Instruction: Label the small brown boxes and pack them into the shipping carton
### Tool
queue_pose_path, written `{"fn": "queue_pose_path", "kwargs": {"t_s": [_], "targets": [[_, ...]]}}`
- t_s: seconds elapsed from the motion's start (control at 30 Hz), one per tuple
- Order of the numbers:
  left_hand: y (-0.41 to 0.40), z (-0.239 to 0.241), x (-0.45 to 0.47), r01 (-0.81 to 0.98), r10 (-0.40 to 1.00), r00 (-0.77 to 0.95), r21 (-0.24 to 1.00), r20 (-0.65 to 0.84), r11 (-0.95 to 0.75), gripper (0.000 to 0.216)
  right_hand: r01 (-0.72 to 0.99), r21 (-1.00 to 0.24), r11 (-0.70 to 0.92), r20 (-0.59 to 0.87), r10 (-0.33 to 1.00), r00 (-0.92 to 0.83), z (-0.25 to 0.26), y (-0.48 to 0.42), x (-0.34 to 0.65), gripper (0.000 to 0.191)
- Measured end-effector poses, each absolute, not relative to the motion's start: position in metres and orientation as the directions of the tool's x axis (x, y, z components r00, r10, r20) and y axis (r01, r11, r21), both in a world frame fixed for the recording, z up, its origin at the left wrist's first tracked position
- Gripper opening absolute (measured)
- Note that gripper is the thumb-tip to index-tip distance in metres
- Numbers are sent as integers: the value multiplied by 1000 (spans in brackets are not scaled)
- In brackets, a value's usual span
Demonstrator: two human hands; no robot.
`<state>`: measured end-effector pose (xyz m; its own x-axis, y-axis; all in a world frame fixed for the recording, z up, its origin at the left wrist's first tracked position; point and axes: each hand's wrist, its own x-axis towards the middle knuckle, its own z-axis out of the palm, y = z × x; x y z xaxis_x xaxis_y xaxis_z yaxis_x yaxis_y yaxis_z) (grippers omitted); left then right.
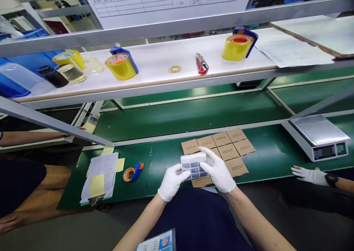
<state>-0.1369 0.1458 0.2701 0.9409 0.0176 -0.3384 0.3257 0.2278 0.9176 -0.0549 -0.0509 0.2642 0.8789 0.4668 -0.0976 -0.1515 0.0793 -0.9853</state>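
Both my hands wear white gloves and hold a small white packet (193, 165) printed with blue squares, just above the near edge of the green bench. My left hand (172, 181) grips its lower left side with curled fingers. My right hand (217, 168) wraps over its right side and top. Behind and under the packet lie several small flat brown cardboard boxes (224, 147), laid side by side in rows on the green mat (166, 158).
A digital scale (319, 136) stands at right, with another person's gloved hand (308, 175) near it. A clipboard with papers (100, 177) and a small tape dispenser (133, 171) lie at left. The upper shelf holds yellow tape rolls (120, 65), a red cutter (201, 63), rubber bands and jars.
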Motion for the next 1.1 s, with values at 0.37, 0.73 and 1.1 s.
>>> {"fn": "queue_pose_path", "kwargs": {"t_s": [0.37,0.73,1.1], "targets": [[137,285,-134,300,-119,951,948,-287,107,38,334,-890,-310,80,615,785,288,-74,-50,19],[151,295,-145,174,152,980,932,-131,-317,44,164,-918,-360,-137,678,722,294,-63,-53,12],[142,300,-141,257,89,966,942,-243,-216,14,45,-914,-403,-225,597,770,298,-64,-62,10]]}}
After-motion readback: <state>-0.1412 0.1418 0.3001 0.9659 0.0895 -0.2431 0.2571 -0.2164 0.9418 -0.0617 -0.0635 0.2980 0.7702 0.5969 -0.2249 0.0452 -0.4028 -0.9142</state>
